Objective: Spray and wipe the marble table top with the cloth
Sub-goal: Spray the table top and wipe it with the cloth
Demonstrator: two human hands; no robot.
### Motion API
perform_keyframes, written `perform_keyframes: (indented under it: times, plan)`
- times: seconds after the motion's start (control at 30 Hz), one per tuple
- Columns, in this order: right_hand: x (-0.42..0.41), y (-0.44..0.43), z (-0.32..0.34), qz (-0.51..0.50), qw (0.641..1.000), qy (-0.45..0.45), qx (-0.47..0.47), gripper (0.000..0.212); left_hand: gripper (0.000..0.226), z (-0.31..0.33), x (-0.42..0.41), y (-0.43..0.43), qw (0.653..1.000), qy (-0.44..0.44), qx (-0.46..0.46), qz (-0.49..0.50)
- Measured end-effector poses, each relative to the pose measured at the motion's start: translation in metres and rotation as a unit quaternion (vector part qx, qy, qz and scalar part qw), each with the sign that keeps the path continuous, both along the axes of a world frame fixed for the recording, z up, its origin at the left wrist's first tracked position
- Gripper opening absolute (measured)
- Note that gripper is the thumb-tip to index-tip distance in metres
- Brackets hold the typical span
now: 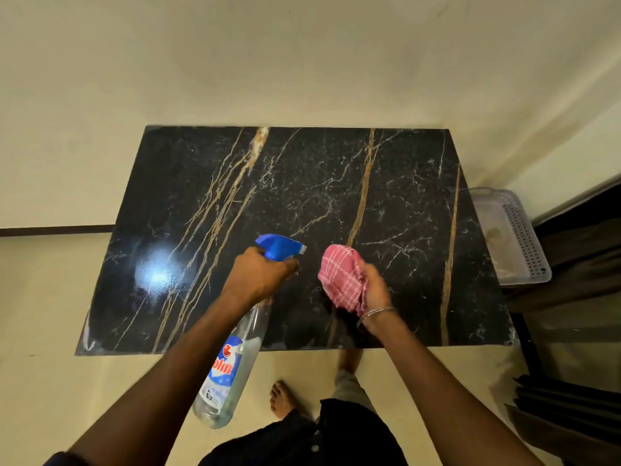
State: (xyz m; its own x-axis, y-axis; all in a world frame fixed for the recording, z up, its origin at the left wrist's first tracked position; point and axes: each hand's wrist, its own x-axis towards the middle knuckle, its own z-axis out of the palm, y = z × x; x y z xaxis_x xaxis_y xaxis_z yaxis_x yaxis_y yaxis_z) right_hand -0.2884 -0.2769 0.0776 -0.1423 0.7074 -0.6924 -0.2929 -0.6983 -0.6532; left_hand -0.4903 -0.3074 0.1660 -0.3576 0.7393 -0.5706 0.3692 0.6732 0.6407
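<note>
The black marble table top point(295, 183) with gold and white veins fills the middle of the view. My left hand point(260, 274) grips the neck of a clear spray bottle point(232, 368) with a blue trigger head, nozzle pointing right over the table. My right hand point(373, 290) holds a bunched red-and-white checked cloth point(341, 275) just above the table's near middle. A thin bangle sits on my right wrist.
A white perforated plastic basket point(514, 237) stands off the table's right edge. Dark furniture point(571, 381) lies at the right. Cream walls rise behind and left of the table. My bare feet point(285, 398) stand on the cream floor at the near edge.
</note>
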Motion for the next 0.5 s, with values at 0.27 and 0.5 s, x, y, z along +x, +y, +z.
perform_keyframes:
  times: [0.27,0.5]
  plan:
    - [0.015,-0.012,0.029,-0.13,0.969,0.207,-0.039,0.061,0.053,0.009,0.035,-0.001,0.995,0.024,-0.002,-0.095]
    - [0.015,-0.029,0.028,-0.14,0.963,0.228,-0.043,0.059,0.059,0.01,0.042,-0.005,0.992,0.04,-0.002,-0.116]
